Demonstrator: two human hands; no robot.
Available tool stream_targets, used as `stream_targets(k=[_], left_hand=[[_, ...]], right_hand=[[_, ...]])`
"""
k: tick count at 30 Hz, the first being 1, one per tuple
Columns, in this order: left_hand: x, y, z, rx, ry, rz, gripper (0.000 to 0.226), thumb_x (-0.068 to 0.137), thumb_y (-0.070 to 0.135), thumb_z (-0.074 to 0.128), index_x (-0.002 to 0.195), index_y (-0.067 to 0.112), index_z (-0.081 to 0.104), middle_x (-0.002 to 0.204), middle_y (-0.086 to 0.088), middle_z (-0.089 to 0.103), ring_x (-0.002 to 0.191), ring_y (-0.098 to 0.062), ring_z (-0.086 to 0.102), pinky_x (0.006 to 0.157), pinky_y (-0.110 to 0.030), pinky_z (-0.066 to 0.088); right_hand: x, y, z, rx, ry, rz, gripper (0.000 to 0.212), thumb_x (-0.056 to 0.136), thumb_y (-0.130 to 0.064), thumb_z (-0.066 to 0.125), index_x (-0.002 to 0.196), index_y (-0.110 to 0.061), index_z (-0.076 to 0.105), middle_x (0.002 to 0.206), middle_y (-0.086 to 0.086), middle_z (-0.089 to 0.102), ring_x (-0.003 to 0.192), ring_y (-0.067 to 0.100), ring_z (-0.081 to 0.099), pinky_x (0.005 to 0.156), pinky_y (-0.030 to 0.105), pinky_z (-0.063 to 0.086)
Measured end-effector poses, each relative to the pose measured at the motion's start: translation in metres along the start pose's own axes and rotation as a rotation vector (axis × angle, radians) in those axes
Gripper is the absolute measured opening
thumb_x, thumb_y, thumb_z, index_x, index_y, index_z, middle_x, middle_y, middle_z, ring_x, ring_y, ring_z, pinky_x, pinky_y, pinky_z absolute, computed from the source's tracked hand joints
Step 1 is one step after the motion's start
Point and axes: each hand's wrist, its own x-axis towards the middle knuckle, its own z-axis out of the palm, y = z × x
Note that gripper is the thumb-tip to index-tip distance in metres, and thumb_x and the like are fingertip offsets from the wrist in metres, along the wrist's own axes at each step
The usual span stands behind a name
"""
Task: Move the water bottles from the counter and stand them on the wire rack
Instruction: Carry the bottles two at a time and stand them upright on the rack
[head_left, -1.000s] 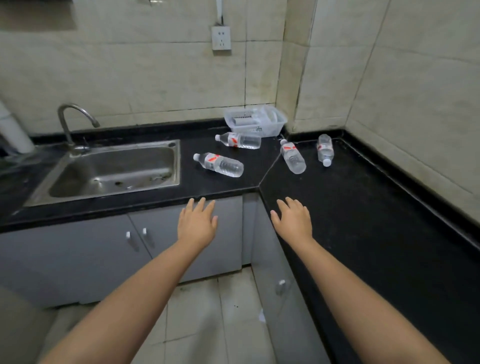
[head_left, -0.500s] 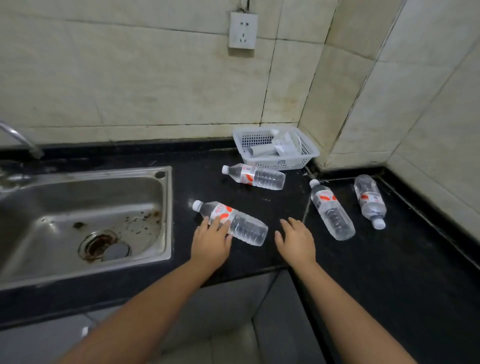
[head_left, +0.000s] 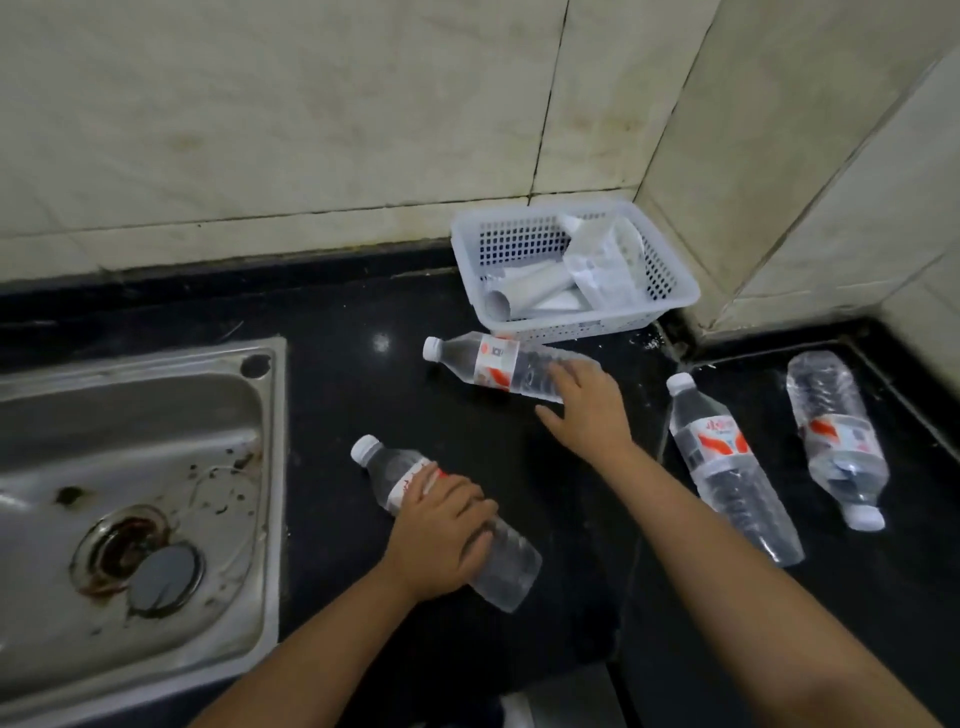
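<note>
Countertop of black stone bears four lying water bottles; no wire rack shows. Left hand curls round the nearest bottle; right hand, fingers spread, touches the second bottle. Beyond its wrist lie two more, untouched.

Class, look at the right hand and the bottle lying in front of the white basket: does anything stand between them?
Nothing visible does. The right hand already has its fingers on that bottle, near its base end. The white basket lies behind the bottle, not between. The wire rack is not in view.
</note>
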Motion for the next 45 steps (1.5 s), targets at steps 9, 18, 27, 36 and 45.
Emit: stream_targets(k=[9,18,27,36,45], left_hand=[[-0.011,-0.036,-0.024,-0.027,0.026,-0.119,0.011,0.077,0.032,0.045,0.077,0.028,0.056,0.079,0.009,0.061,0.089,-0.009,0.045,0.102,-0.045,0.022],[-0.011,-0.009,-0.046,-0.092,-0.092,-0.881,0.053,0.08,0.021,0.064,0.126,0.002,0.046,0.128,-0.02,0.044,0.119,-0.04,0.037,0.1,-0.047,0.034],[-0.009,-0.024,-0.053,-0.249,-0.243,-0.714,0.09,0.076,0.019,0.067,0.146,0.003,0.012,0.155,-0.006,0.007,0.142,-0.025,0.002,0.119,-0.037,0.014],[-0.004,-0.024,-0.049,-0.187,-0.318,-0.904,0.083,0.084,0.036,0.061,0.146,0.035,0.006,0.147,-0.016,0.016,0.127,-0.036,0.036,0.1,-0.044,0.04],[-0.017,-0.035,-0.06,-0.32,-0.359,-0.723,0.079,0.087,0.033,0.057,0.146,0.035,0.004,0.14,-0.016,0.029,0.119,-0.034,0.047,0.096,-0.039,0.043]], right_hand=[[0.051,-0.008,0.005,-0.117,-0.154,-0.041,0.075,0.078,-0.041,0.064,0.137,-0.012,0.029,0.134,0.016,0.038,0.122,0.031,0.039,0.104,0.042,0.031],[-0.053,-0.035,0.001,-0.09,-0.437,0.267,0.08,0.073,-0.046,0.069,0.131,-0.007,0.029,0.133,0.014,0.037,0.124,0.03,0.039,0.097,0.039,0.041],[-0.069,-0.058,0.016,0.039,-0.369,0.192,0.093,0.082,-0.038,0.063,0.146,-0.028,-0.004,0.147,0.015,0.019,0.128,0.034,0.036,0.098,0.044,0.041],[-0.07,-0.064,0.028,-0.059,-0.253,0.174,0.074,0.086,-0.041,0.056,0.143,-0.039,0.01,0.132,0.015,0.035,0.115,0.032,0.045,0.092,0.04,0.043],[-0.141,-0.089,0.03,0.036,-0.203,0.457,0.072,0.085,-0.039,0.058,0.142,-0.039,0.013,0.131,0.015,0.037,0.116,0.033,0.045,0.092,0.042,0.044]])
